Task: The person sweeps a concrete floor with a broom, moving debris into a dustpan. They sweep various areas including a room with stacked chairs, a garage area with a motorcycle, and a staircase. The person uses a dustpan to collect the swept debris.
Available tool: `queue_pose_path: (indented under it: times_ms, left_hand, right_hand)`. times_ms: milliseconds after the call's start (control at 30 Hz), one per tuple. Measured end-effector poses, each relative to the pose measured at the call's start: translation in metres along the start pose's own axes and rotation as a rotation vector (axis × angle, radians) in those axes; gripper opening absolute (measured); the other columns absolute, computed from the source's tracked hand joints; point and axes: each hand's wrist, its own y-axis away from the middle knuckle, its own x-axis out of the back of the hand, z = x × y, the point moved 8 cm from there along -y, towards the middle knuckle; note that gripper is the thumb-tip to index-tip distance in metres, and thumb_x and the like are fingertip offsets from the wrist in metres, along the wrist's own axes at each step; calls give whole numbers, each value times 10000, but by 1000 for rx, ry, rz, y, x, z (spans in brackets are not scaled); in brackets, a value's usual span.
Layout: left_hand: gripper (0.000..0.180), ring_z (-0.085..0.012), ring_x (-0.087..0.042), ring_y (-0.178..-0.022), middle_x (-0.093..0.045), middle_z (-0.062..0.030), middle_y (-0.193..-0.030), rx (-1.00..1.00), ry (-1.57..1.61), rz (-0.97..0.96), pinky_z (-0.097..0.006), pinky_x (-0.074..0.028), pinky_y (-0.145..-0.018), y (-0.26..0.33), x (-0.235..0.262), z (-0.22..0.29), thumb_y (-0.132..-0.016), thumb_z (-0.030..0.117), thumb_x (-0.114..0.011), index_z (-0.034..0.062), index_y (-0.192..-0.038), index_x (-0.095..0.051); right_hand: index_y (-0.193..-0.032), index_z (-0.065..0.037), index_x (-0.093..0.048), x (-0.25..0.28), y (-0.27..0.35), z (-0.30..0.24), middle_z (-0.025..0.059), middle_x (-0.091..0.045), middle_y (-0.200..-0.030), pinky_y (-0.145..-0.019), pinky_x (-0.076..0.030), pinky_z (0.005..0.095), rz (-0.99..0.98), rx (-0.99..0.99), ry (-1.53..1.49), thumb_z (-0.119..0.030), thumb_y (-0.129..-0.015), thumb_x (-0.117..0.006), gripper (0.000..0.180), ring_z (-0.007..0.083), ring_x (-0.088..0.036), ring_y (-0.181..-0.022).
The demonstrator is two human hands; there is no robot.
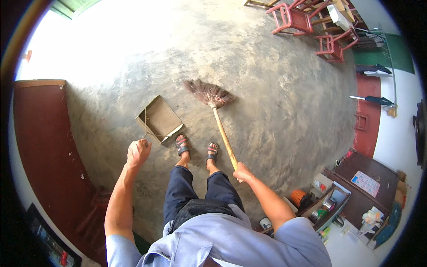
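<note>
- Right hand (241, 172) grips the pale wooden stick (224, 138) of the fan-shaped, brown-bristled broom (209, 92), ahead of the dark strapped sandals (212, 152).
- Left hand (138, 152) curls round the square tan dustpan's (162, 116) thin handle, fingertips hidden.
- Glare washes out the upper-left grey concrete floor (289, 111).

My broom (220, 123) has a smooth, faintly glossy wooden handle (227, 144) and rough, matt fibre bristles (208, 92). Left of the broom, the dustpan (161, 115) is matt; under the broom, the concrete floor (275, 120) looks worn and patchy. Nearer me than the broom, my shirt (200, 236) is matt cloth.
</note>
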Motion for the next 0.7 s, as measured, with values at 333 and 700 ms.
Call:
queue_pose_path:
  times_ms: [333, 700]
  left_hand:
    - [270, -367, -512, -583, -487, -213, -579, -15, -37, -69, -398, -407, -514, -3, 7, 6, -701, 219, -558, -10, -573, -497]
    - [229, -343, -537, -574, -519, -194, -584, -98, -157, -8, -392, -438, -529, -25, -5, 26, -690, 200, -548, 13, -560, -524]
  right_hand:
    - [-737, -23, -401, -31, 42, 60, 53, -415, -497, -291, -355, 314, -43, -153, -783, -63, -697, -491, 106, 154, -419, -351]
    - [-705, -90, -385, -102, 39, -128, -25, -366, -536, -414, -345, 237, -777, -234, -1689, -92, -791, -441, 103, 82, -366, -419]
